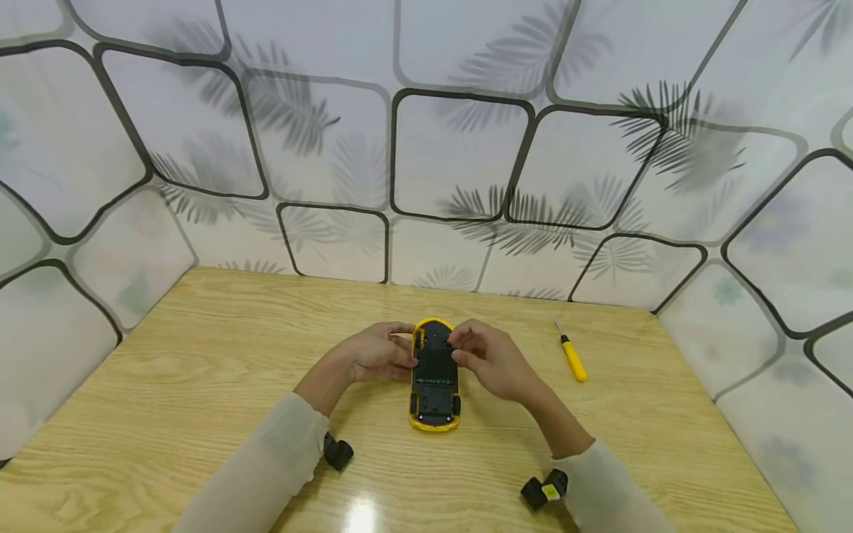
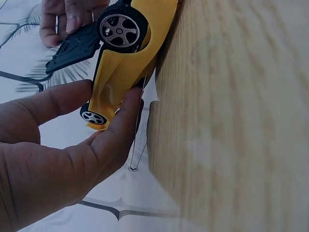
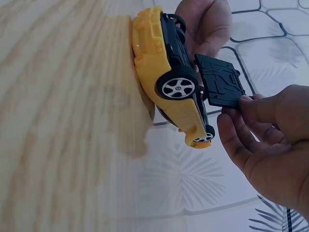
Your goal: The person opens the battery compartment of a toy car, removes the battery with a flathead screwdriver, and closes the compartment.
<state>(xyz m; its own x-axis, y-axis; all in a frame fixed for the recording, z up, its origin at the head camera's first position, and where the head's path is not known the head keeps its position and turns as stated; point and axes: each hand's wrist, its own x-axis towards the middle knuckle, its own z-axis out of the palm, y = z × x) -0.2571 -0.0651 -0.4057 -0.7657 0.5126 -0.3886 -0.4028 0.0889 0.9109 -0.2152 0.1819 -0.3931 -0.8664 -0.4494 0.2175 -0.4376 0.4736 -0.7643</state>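
A yellow toy car [image 1: 435, 409] lies upside down on the table, its black underside and wheels facing up. My left hand [image 1: 378, 355] grips the car's side, the thumb at the underside edge and fingers along the body, as the left wrist view shows. My right hand [image 1: 496, 361] pinches a thin black cover panel [image 3: 219, 81] between thumb and fingers. In the right wrist view this panel stands tilted up from the underside, its lower edge close to the car's rear wheel [image 3: 178, 88]. A strip of green circuit board [image 1: 435, 381] shows on the underside in the head view.
A screwdriver [image 1: 573, 360] with a yellow and black handle lies to the right on the wooden table [image 1: 220, 348]. Patterned white panels [image 1: 453, 163] rise behind the table and at both sides. Black camera mounts [image 1: 338, 453] hang at both wrists.
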